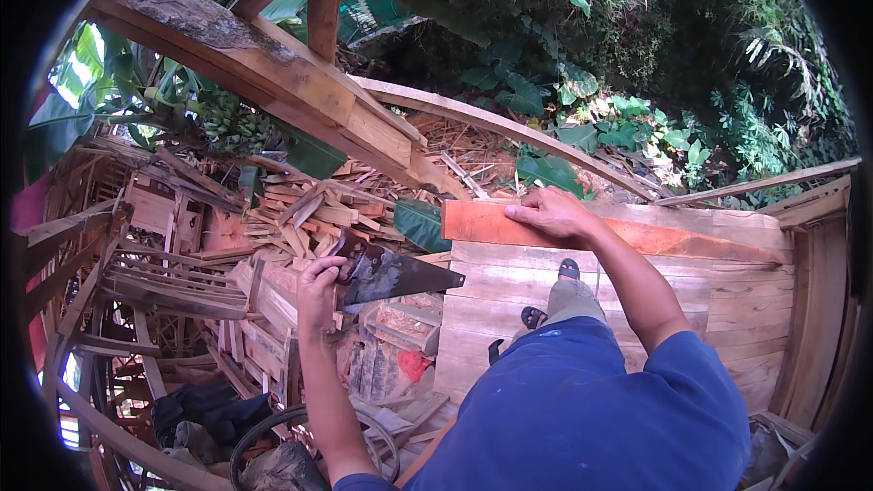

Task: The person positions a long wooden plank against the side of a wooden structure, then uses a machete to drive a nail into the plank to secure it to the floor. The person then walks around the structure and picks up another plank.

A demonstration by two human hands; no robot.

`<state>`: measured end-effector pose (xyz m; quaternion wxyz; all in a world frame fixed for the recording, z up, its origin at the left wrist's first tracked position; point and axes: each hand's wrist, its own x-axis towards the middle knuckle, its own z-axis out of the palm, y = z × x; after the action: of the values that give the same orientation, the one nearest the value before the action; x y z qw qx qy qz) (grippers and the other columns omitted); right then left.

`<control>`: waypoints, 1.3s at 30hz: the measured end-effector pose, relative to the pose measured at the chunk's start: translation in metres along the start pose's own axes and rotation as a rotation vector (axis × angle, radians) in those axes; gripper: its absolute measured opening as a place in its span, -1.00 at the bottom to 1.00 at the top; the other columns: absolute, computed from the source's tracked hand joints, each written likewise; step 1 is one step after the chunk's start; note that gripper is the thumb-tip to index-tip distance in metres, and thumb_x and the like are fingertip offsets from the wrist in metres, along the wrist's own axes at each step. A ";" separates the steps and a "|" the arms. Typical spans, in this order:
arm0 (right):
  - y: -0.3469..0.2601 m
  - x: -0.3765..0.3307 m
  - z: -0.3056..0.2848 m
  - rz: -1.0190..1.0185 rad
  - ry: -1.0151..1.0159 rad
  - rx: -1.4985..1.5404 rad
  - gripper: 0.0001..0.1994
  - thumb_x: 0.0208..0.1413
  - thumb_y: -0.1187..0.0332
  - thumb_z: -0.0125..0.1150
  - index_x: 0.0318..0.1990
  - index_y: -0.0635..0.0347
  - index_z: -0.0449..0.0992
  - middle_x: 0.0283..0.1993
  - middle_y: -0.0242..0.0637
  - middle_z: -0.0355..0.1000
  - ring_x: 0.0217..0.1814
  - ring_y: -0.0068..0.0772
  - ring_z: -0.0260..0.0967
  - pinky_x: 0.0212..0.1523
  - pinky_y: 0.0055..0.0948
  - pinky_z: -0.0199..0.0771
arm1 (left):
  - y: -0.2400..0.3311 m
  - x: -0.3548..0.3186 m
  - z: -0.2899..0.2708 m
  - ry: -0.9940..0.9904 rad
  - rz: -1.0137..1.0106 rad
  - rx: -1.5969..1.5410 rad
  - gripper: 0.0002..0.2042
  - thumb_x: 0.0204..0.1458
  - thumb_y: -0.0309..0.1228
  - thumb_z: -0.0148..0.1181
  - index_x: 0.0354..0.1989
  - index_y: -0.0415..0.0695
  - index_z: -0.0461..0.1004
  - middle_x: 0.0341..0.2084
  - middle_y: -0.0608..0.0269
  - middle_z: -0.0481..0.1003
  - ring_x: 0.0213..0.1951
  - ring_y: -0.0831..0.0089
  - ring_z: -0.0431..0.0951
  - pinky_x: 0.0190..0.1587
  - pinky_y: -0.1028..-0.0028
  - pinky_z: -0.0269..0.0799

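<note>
My left hand (pixel 319 289) is closed round the handle of a handsaw (pixel 396 276). The saw's dark, tapering blade points to the right, below the left end of a reddish-brown plank (pixel 655 238); blade and plank look apart. That plank lies across the far edge of a wooden platform (pixel 582 355). Near its left end my right hand (pixel 556 216) grips the plank, thumb along the face and fingers bent over the upper edge. The underside of that grip is hidden.
A heavy beam frame (pixel 273 64) slants across the upper left. Offcuts (pixel 314 214) are heaped beyond the platform, with stacked slatted wood (pixel 173 286) at left. A curved board (pixel 509 127) runs behind the plank. My sandalled feet stand on the platform; dark cloth (pixel 209 418) lies lower left.
</note>
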<state>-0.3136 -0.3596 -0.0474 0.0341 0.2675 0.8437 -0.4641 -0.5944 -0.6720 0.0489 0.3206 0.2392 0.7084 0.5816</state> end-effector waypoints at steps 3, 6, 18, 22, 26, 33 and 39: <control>0.009 0.000 -0.013 -0.052 0.075 0.057 -0.33 0.07 -0.29 -0.10 -0.45 0.24 0.59 -0.49 0.01 0.46 -0.38 -0.03 0.44 -0.29 -0.12 0.33 | -0.034 0.032 0.072 -0.089 0.025 -0.106 -0.74 0.12 -0.42 -0.03 -0.20 -0.36 0.52 -0.07 0.16 0.44 -0.27 0.57 0.40 -0.13 0.53 0.29; 0.005 0.000 -0.027 -0.031 0.056 0.008 -0.32 0.06 -0.30 -0.12 -0.44 0.22 0.59 -0.47 0.03 0.46 -0.34 0.00 0.44 -0.26 -0.10 0.34 | -0.062 0.053 0.124 -0.107 0.011 -0.078 -0.53 0.23 -0.12 -0.11 -0.21 -0.37 0.51 -0.04 0.08 0.42 -0.16 0.45 0.38 -0.12 0.45 0.27; 0.040 0.045 -0.006 -0.108 0.097 0.055 -0.24 0.03 -0.37 -0.18 -0.42 0.28 0.58 -0.36 0.09 0.49 -0.18 0.08 0.46 -0.16 -0.05 0.40 | -0.071 0.083 0.204 -0.127 -0.128 -0.336 -0.35 0.17 0.14 -0.17 0.10 -0.26 0.29 0.01 0.09 0.40 0.07 0.28 0.35 0.15 0.28 0.16; 0.040 0.038 0.013 -0.099 0.304 0.083 -0.37 0.03 -0.20 -0.01 -0.04 0.23 0.43 -0.13 0.08 0.46 -0.11 0.09 0.45 -0.05 -0.05 0.40 | -0.095 0.100 0.189 -0.199 -0.164 -0.221 -0.51 0.14 -0.05 0.00 0.10 -0.18 0.30 -0.02 0.14 0.42 0.03 0.34 0.39 0.11 0.30 0.20; 0.004 0.007 0.052 -0.404 0.835 -0.005 -0.79 -0.02 0.24 0.18 -0.40 0.17 0.35 -0.41 -0.24 0.31 -0.45 -0.12 0.40 -0.46 -0.18 0.39 | -0.114 0.100 0.170 -0.234 -0.200 -0.224 -0.52 0.12 -0.04 0.02 0.05 -0.18 0.34 -0.07 0.19 0.45 -0.05 0.38 0.42 0.05 0.33 0.25; -0.037 0.002 0.182 -0.051 0.315 0.213 -0.50 0.01 0.25 0.11 0.08 0.34 0.27 -0.03 0.07 0.34 -0.04 0.12 0.39 -0.06 -0.07 0.42 | -0.125 0.107 0.154 -0.348 -0.186 -0.193 -0.62 0.16 -0.21 0.02 -0.02 -0.29 0.38 -0.14 0.17 0.47 -0.11 0.45 0.44 -0.01 0.42 0.26; -0.047 0.040 0.215 0.136 0.337 0.464 -0.36 -0.05 0.13 0.22 0.12 0.38 0.24 0.01 0.15 0.36 0.05 0.15 0.34 0.08 -0.12 0.33 | -0.125 0.101 0.140 -0.507 -0.235 -0.214 -0.65 0.15 -0.26 0.02 -0.05 -0.31 0.38 -0.16 0.15 0.47 -0.11 0.44 0.45 -0.01 0.43 0.28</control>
<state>-0.4116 -0.5348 -0.1457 -0.1375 0.3975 0.6891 -0.5902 -0.5560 -0.5327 -0.1076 0.5757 0.2579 0.5633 0.5336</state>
